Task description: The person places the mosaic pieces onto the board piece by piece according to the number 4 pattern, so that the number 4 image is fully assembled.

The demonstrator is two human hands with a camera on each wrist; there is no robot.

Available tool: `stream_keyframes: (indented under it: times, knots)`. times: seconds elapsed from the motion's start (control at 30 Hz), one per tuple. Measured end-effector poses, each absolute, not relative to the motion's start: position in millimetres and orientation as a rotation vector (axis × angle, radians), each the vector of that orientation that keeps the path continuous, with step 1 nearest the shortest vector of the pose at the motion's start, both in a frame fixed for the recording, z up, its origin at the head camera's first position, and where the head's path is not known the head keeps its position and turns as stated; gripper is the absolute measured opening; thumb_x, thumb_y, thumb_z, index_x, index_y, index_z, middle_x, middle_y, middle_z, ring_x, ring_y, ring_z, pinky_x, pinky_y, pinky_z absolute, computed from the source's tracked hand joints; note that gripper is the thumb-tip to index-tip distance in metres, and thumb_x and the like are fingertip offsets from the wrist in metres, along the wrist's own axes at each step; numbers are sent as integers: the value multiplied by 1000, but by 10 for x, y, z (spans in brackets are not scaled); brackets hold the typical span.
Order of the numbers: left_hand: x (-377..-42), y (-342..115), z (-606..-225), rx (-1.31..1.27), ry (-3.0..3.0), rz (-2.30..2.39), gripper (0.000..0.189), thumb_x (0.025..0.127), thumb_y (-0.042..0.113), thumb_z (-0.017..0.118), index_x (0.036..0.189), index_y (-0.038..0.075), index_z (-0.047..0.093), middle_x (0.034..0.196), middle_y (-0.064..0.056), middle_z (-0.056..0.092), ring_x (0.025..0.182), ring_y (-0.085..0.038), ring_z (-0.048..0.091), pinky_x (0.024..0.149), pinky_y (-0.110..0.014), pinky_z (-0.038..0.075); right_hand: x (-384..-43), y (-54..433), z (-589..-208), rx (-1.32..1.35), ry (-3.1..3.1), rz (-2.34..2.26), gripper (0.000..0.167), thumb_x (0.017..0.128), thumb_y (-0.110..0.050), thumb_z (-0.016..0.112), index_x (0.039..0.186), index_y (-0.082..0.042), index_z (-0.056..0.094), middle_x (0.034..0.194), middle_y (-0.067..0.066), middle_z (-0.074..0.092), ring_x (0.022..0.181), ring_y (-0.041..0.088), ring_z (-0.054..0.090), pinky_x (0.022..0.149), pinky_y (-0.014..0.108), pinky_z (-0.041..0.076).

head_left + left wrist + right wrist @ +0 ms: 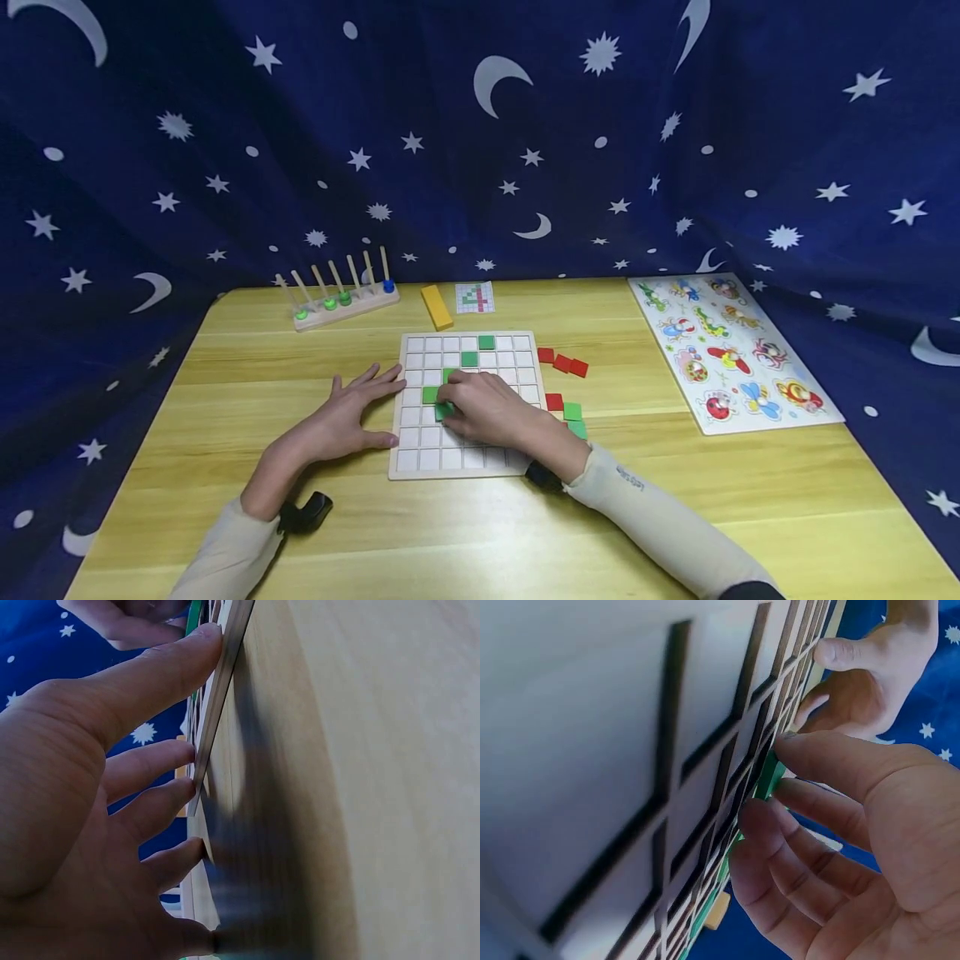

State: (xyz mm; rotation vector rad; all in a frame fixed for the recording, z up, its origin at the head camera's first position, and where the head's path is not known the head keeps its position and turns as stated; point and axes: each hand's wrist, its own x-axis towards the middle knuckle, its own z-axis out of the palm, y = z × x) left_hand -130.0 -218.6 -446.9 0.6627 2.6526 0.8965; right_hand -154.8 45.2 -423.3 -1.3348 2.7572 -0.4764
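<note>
The right hand (483, 404) is pinching a thin green square tile (769, 776) between thumb and fingers, over the left-middle cells of a square white gridded board with a pale wooden rim (420, 475). The left hand (341, 417) is spreading its fingers, its thumb and some fingertips touching the board's left edge. Other green tiles (469, 359) are sitting in cells slanting toward the far edge. Just beyond the right edge, flat red square tiles (562, 363) are lying with more green ones, and a broad stretch of yellowish wooden tabletop (637, 392) is running from there to a white insect puzzle board (712, 427). Behind the grid, a yellow rectangular block (437, 307) is lying beside a small printed card (475, 297). The head view is largely hiding the pinch behind the knuckles; the right wrist view is showing it from the palm side, while the left wrist view is catching that hand's shadow on the wood.
</note>
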Motion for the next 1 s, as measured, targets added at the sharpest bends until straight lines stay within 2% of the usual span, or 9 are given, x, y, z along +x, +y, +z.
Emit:
stream_keyframes:
  times: [0.33,0.57,0.73,0.9,1.0]
  knots:
    - [-1300,-2197,-4483,672,2663,892,80,81,34,84,150,13,48,163,-4,27,150,-39,14,104,-79,-5,-1521,271,-4223,-1372,2730,-401,6,88,-18,75,91,-14,73,77,-8,51,61,7,47,52,23,40]
    - [-1302,-2187,-4477,677,2664,884,81,81,35,84,150,14,48,163,-3,27,150,-38,13,104,-79,-4,-1510,227,-4186,-1351,2756,-383,8,87,-17,77,83,-15,70,73,-7,51,59,8,47,52,25,41]
    - [-1303,-2194,-4474,677,2663,878,81,81,35,84,150,14,48,163,-3,27,150,-38,13,104,-79,-4,-1516,229,-4191,-1340,2757,-380,7,87,-20,79,89,-16,74,75,-7,52,59,6,48,52,25,42]
    - [-1295,-2206,-4472,679,2665,886,81,81,35,84,150,13,48,163,-4,27,150,-39,14,104,-79,-4,-1517,237,-4200,-1331,2743,-387,15,86,-28,81,95,-17,76,80,-8,56,63,6,51,54,25,45]
    - [-1297,-2205,-4480,689,2671,895,81,81,35,84,150,13,48,163,-5,28,149,-40,14,103,-80,-4,-1510,289,-4173,-1320,2733,-423,18,85,-31,82,93,-16,75,78,-7,55,61,8,50,53,26,43]
